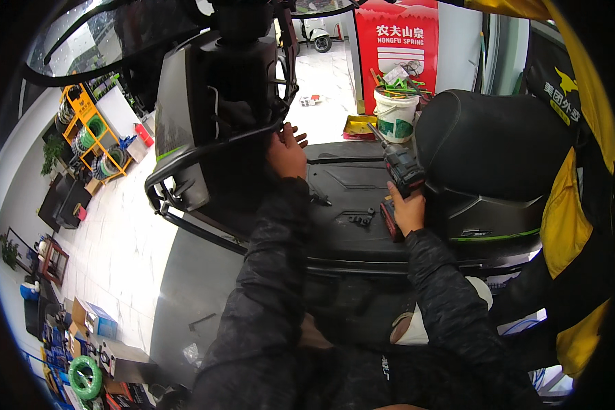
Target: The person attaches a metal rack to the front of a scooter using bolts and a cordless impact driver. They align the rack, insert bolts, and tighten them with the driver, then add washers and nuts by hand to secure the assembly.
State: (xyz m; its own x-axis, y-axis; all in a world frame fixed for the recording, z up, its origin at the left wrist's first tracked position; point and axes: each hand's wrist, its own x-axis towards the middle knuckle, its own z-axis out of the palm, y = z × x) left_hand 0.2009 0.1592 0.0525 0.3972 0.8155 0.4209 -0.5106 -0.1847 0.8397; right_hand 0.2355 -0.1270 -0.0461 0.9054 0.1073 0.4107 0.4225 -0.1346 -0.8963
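Observation:
A cordless power drill (403, 168) with a long bit points up and left over the scooter's footboard. My right hand (408, 210) is closed round its grip, just above the red and black battery. My left hand (288, 152) is beside the black guard bar (242, 138) on the scooter's front panel, its visible fingers apart and slightly bent. Whether its fingertips touch the bar I cannot tell. On the black footboard (342, 238) lie several small black parts (362, 217). A dark slender piece (321, 198) lies further left.
To the right of the footboard rises the black scooter seat (492, 137). Behind it stand a white bucket of tools (396, 113) and a yellow tray (359, 127). A yellow rack of tyres (92, 130) is at far left; cardboard boxes (92, 318) and a green tyre (85, 377) sit lower left.

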